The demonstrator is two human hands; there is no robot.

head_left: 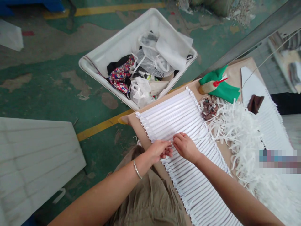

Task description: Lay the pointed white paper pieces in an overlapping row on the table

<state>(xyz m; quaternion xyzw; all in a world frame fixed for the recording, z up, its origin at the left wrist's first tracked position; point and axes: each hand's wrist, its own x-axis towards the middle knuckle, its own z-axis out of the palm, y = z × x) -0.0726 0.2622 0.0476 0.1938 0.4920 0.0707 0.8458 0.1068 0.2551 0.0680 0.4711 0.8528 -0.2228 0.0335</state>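
Observation:
My left hand [161, 149] and my right hand [185, 146] meet above a long row of white strips [171, 116] laid side by side on the table. The fingers of both hands are pinched together, almost touching. Between the fingertips shows a small piece of white strip, mostly hidden. The row's strips have small, bunched ends along both edges. To the right of the row lies a tangled heap of loose white strips [244, 135].
A white plastic tub [101, 53] with bags and cloth stands beyond the table. On the table [250, 64] are a glue bottle with a red nozzle [209, 86], green cloth [229, 91], brown scraps [209, 108] and a brown piece [255, 103]. A pale panelled surface [39, 157] is at left.

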